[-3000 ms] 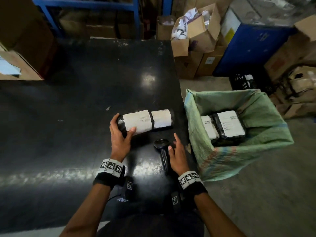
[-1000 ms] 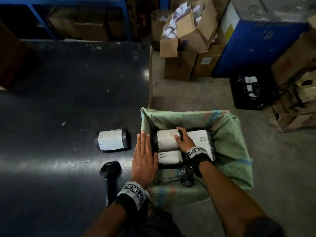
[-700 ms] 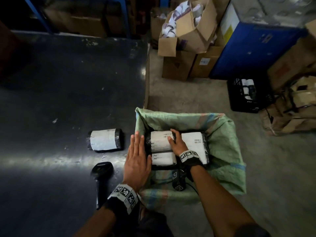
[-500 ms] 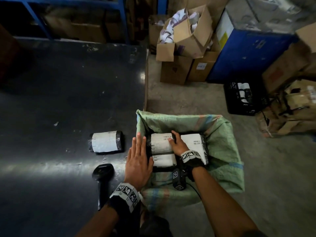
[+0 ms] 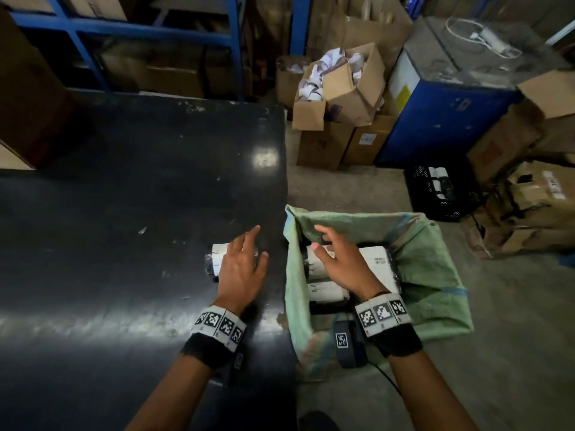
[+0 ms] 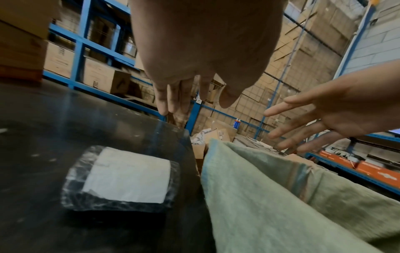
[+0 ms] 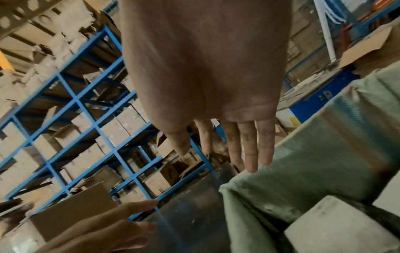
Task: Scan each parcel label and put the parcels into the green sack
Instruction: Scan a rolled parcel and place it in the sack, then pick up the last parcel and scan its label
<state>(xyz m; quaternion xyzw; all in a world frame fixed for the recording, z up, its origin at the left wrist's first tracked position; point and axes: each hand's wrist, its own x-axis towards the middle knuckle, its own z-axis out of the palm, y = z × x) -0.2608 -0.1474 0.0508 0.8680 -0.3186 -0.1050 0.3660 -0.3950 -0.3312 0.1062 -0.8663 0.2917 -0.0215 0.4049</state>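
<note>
Green sack (image 5: 435,262) sits frame-right; my right hand (image 5: 342,265) hovers over it, fingers spread, my left hand (image 5: 241,269) likewise over the table parcel (image 6: 125,176).

The person's bare left hand (image 5: 241,269) is stretched forward palm down, its fingers (image 6: 161,101) straight and slightly spread, gripping nothing. The bare right hand (image 5: 340,264) reaches forward beside it, palm down as well, its fingers (image 7: 249,150) extended and loosely fanned, thumb pointing toward the left hand, also holding nothing. Both forearms are bare and run up from the lower edge of the head view. Each wrist wears a black fabric band with a white strip of square black-and-white markers (image 5: 219,326), and a small dark camera unit hangs beneath each wrist.
</note>
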